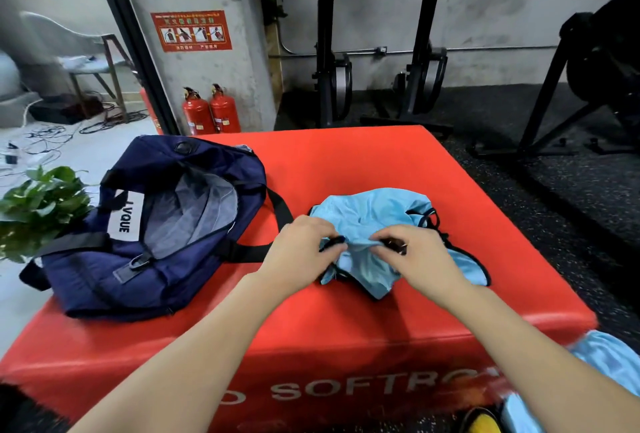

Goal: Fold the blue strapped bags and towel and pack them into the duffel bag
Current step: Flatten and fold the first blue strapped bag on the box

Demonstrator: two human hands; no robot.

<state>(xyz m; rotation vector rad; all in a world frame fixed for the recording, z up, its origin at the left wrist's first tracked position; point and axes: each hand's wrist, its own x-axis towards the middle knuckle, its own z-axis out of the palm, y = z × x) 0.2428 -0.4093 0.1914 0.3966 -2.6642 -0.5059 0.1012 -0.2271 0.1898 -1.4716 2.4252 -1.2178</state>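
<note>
Red padded block (346, 169) in a gym room: bag-folding station.

You stand at the near edge of the block. The navy duffel bag (162, 224) lies on its left part, zip open, grey lining exposed. The light blue strapped bag (374, 214) lies crumpled on the right part, well apart from the duffel's opening. Your left hand (298, 249) pinches a black strap at the bag's near edge with curled fingers. Your right hand (415, 252) pinches the blue fabric and a black strap just beside it. More light blue fabric (609, 360) hangs below the block's right corner.

Single head-worn view, forward and down, close over the red box (346, 169).
</note>
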